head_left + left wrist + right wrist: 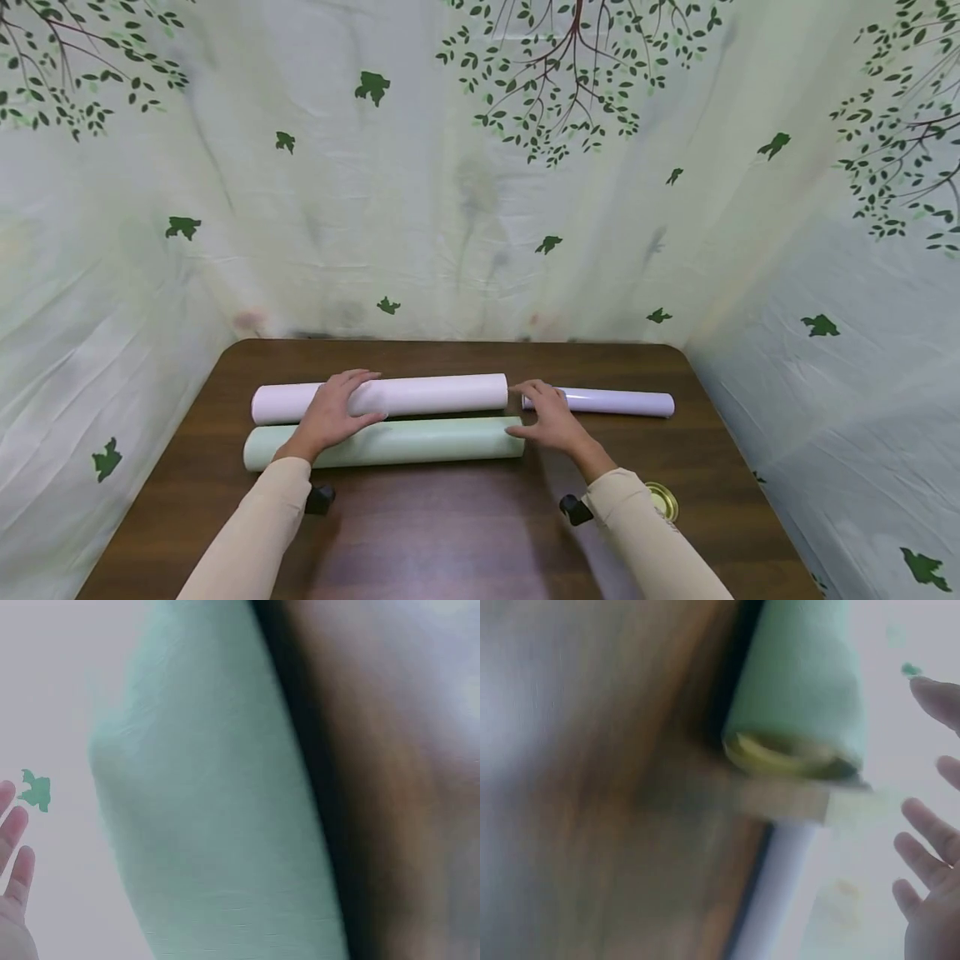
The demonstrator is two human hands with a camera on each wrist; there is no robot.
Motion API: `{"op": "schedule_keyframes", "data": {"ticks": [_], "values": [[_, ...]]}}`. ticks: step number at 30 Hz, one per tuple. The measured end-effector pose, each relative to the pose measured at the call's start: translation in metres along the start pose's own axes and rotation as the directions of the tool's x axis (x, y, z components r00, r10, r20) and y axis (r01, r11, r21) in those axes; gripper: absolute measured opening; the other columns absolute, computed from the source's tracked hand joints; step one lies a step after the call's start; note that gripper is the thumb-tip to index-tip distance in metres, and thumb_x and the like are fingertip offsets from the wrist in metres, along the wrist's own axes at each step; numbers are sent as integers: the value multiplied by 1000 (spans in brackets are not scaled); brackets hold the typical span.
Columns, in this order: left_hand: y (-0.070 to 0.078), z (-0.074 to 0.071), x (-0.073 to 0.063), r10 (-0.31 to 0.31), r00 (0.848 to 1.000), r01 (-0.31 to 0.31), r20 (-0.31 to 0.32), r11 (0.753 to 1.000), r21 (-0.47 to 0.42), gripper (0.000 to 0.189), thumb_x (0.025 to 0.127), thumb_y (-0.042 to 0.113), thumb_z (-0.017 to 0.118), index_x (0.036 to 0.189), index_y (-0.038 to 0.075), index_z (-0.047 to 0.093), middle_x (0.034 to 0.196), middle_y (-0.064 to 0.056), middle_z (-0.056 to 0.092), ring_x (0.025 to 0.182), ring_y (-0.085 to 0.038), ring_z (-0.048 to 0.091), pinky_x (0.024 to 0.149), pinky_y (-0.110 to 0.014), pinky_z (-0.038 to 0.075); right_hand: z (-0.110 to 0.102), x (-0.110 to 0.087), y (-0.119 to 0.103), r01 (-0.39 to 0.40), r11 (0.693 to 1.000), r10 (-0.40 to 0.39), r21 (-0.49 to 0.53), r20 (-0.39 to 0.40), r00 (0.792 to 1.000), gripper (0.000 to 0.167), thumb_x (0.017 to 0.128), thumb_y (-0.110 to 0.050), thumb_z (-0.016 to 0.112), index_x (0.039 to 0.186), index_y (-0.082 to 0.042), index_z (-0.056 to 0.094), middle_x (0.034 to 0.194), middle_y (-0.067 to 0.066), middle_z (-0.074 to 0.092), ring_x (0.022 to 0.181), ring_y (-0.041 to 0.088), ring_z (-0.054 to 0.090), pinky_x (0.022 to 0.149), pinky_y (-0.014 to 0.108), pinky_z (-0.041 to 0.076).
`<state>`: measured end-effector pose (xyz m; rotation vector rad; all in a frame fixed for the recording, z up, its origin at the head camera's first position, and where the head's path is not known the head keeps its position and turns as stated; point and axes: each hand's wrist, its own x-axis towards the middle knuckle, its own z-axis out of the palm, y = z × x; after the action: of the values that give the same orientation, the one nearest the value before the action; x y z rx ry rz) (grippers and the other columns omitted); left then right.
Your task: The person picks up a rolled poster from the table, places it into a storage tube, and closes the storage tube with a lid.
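Observation:
A pale green roll (435,442) lies crosswise on the table, with a pinkish-white roll (450,394) of similar length just behind it. My left hand (333,414) is over the left part of both rolls, thumb and fingers spread apart. At their right ends is my right hand (555,423), also spread, its thumb by the green roll's end and its fingers overlapping the near end of a thinner white roll (622,402). In the right wrist view, the hollow end of the green roll (802,697) shows, with straight fingers (930,825) apart from it.
On the brown wooden table (450,533), a yellow ring-shaped item (662,502) sits beside the right sleeve, partly hidden by it. Pale cloth (420,192) printed with leaves and branches surrounds the table at the back and sides. Black devices (320,499) are worn at both wrists.

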<state>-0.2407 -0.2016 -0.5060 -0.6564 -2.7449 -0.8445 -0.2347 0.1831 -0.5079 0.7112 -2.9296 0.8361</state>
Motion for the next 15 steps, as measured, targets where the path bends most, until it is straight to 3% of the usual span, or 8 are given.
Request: {"op": "schedule_keyframes", "data": {"ticks": [8,15], "values": [[-14,-6,22,-72,994,78,87,994,-73,75,75,35,81,137,6,50,138,-20,49,127,-43,41,102,-66,24,-34,-7,41,-48,999,49,13,-83,995,69,74,-28,83,133,-7,54,130,15,53,121,35,48,98,60,25],[-27,-8,29,-134,976,150,173,985,-84,85,71,34,85,141,6,45,141,-22,45,128,-45,39,101,-64,27,-64,-19,84,-85,996,85,12,-94,992,74,70,-22,86,133,-5,53,131,20,53,119,40,48,95,63,24]]}}
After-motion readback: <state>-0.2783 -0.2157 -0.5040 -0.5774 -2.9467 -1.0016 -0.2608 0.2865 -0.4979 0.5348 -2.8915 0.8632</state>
